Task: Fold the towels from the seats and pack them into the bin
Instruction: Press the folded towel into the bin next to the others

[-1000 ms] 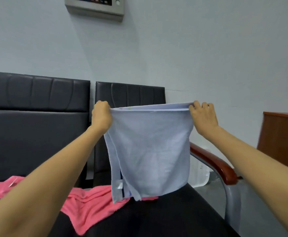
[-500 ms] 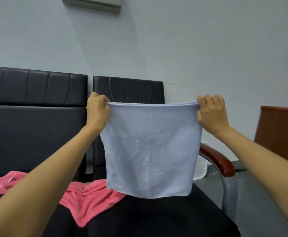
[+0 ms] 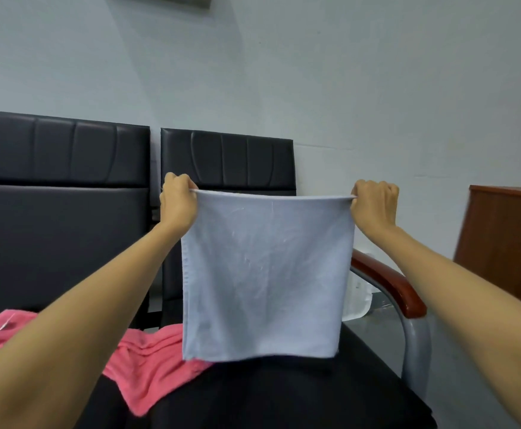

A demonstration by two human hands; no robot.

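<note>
Both arms stretched forward, raised. Left hand (image 3: 177,201) and right hand (image 3: 372,205) fisted, each pinching a top corner of one pale blue towel (image 3: 265,274), top edge taut between them. It hangs flat below the fingers, above the black seat (image 3: 284,394). One pink towel (image 3: 148,366) lies crumpled on the seats, below the left fingers. Two towels total, two black chairs.

Towel (image 3: 265,274) between left hand (image 3: 177,202) and right hand (image 3: 373,205), above seat (image 3: 284,397); second towel (image 3: 151,366) below-left, on that seat.
</note>
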